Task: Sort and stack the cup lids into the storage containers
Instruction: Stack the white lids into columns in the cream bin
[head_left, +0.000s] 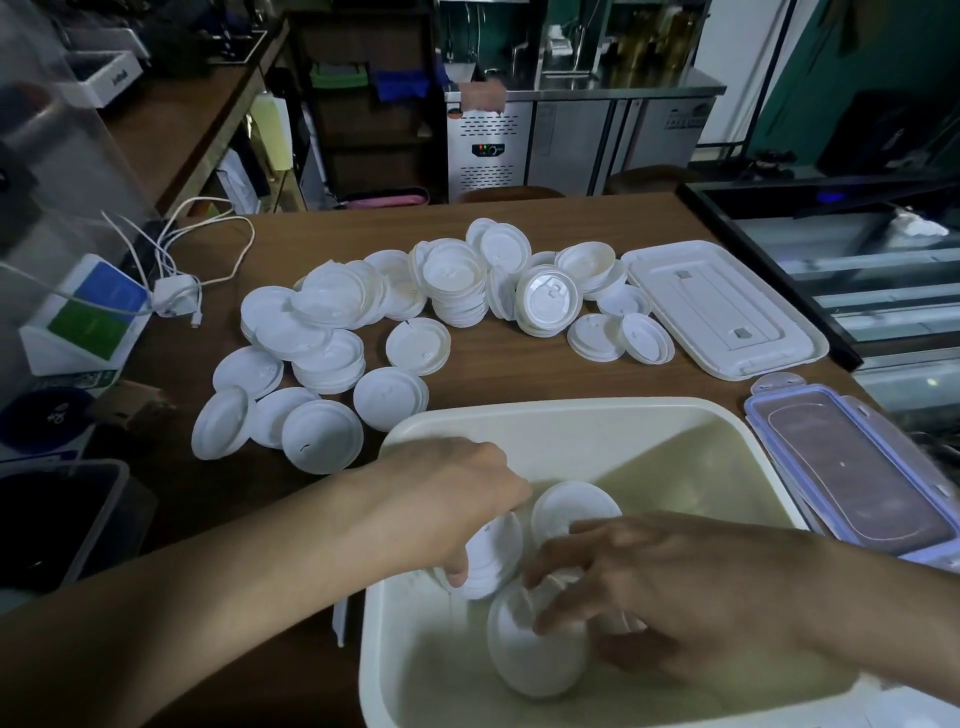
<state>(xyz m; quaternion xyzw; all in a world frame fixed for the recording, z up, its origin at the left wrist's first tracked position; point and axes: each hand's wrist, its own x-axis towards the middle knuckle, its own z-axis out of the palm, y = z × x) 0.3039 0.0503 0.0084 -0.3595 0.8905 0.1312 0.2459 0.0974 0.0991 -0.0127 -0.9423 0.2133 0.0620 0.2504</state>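
Brown wooden table (519, 374) carries a cream plastic tub (571, 411) at its near edge. Behind the tub a loose heap of white cup lids (395, 306) spreads over the tabletop, with a flat white box cover (722, 306) to its right. Inside the tub, the left hand (457, 499) grips a short stack of lids (493, 556), fingers curled round it. The right hand (654, 587) curls its spread fingers onto a second stack (535, 649).
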